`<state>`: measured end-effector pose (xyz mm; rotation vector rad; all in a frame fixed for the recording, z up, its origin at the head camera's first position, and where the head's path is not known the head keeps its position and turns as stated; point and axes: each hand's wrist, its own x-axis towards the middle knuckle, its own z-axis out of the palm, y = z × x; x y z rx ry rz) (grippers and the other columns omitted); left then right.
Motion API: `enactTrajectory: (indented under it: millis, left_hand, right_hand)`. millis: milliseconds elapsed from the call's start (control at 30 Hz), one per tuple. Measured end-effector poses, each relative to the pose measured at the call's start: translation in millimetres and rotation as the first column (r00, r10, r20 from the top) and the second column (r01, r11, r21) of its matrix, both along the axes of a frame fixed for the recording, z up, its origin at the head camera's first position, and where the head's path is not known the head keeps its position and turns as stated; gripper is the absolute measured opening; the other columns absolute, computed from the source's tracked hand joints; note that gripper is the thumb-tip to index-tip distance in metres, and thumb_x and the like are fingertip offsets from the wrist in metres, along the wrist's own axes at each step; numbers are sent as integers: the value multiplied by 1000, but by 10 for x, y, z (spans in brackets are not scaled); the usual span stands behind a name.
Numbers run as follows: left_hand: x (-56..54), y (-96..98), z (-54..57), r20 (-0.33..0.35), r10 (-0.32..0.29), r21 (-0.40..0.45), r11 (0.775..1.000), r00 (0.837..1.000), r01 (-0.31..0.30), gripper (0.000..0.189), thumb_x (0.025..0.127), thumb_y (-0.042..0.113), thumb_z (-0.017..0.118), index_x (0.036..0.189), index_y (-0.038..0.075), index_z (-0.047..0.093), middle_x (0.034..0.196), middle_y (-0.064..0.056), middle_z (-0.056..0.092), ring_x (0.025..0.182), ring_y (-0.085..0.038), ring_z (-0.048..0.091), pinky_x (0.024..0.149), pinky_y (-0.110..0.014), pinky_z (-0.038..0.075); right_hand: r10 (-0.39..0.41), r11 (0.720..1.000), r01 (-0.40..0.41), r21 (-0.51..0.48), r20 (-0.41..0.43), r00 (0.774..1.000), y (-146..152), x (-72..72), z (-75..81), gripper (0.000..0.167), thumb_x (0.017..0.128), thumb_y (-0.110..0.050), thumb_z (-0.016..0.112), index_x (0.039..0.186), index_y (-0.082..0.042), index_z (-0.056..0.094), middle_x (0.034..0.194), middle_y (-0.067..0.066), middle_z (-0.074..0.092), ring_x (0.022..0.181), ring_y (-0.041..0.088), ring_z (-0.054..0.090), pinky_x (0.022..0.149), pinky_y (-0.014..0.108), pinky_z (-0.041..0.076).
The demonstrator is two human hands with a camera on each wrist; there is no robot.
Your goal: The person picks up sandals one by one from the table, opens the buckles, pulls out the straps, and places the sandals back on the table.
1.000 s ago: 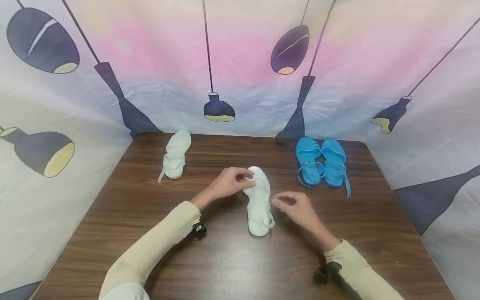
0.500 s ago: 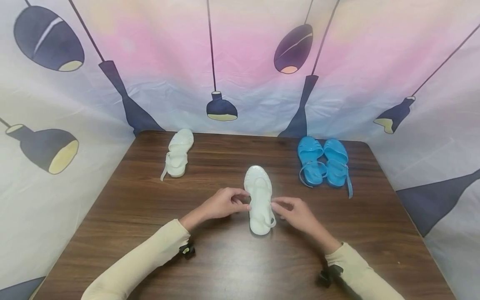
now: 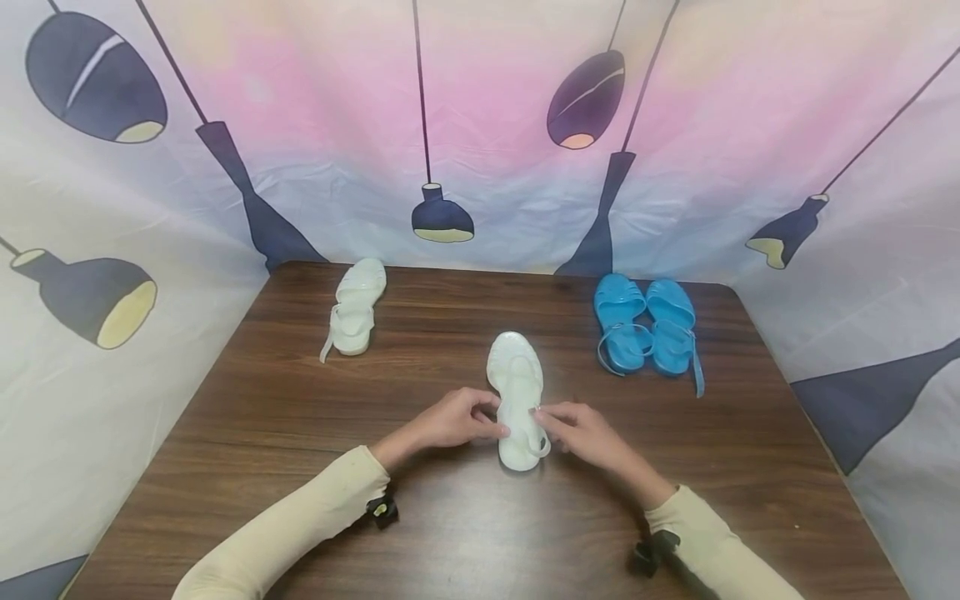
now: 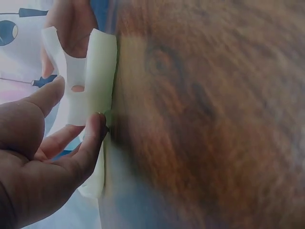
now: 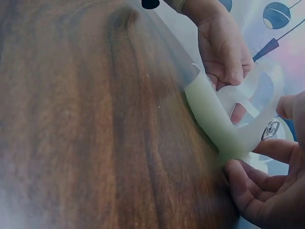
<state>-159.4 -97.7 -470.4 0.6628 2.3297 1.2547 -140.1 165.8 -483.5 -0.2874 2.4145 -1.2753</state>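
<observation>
A white sandal (image 3: 517,392) lies on the table in the middle of the head view, toe pointing away from me. My left hand (image 3: 455,419) holds its left side near the heel; in the left wrist view the thumb (image 4: 50,95) rests at the upper edge and fingertips touch the sole's side. On the other side, my right hand (image 3: 585,429) grips the sandal by the strap, close to a metal buckle (image 5: 270,130) seen in the right wrist view. The strap's loop (image 3: 541,445) curls out at the right of the heel.
A second white sandal (image 3: 360,292) lies at the back left with its strap hanging loose. Two blue sandals (image 3: 620,300) stand side by side at the back right. The wooden table (image 3: 465,533) ends at a cloth wall printed with lamps (image 3: 442,218).
My left hand has come down from the sandal's toe to its side near the heel. The right hand has shifted slightly left onto the strap. The sandal stays in place.
</observation>
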Motion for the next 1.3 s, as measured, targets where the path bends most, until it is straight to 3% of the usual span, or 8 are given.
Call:
enactTrajectory:
  millis: [300,600,800,1100,1300]
  left_hand:
    - [22,20,12,7,32,36,999,999,-32,19,87,16,82,102,7,73,105,-6,76,94,-14,73,72,-22,57]
    - [51,10,-2,-18,67,81,995,998,-65,21,87,11,82,103,3,72,100,-8,77,91,-13,73,72,-22,57]
    - [60,-4,8,-8,104,128,987,995,-102,25,87,8,82,107,-1,72,101,-12,77,95,-17,73,76,-22,58]
    - [23,-51,26,-18,129,214,969,992,-122,26,88,7,80,110,-4,72,104,-15,76,100,-24,73,81,-25,59]
    - [-21,-101,76,-9,147,228,963,989,-141,27,89,7,79,111,-5,71,105,-16,76,103,-26,73,83,-26,59]
  right_hand:
    - [-60,985,70,-156,69,996,-39,5,-14,48,99,-42,66,127,-3,71,127,16,69,107,26,71,89,41,60]
    - [-129,963,134,-235,38,991,-118,57,-20,41,96,-31,72,124,-1,72,126,16,70,112,24,68,93,38,57]
    - [-164,933,173,-315,53,985,-167,65,-26,43,96,-26,74,128,1,68,130,20,67,118,30,66,95,41,57]
    - [-249,928,240,-285,4,968,-249,3,33,40,92,-24,78,125,-2,72,132,15,67,130,33,58,109,53,44]
    - [-239,911,234,-338,29,971,-312,-49,73,39,92,-21,78,124,0,71,129,18,68,122,31,64,102,47,52]
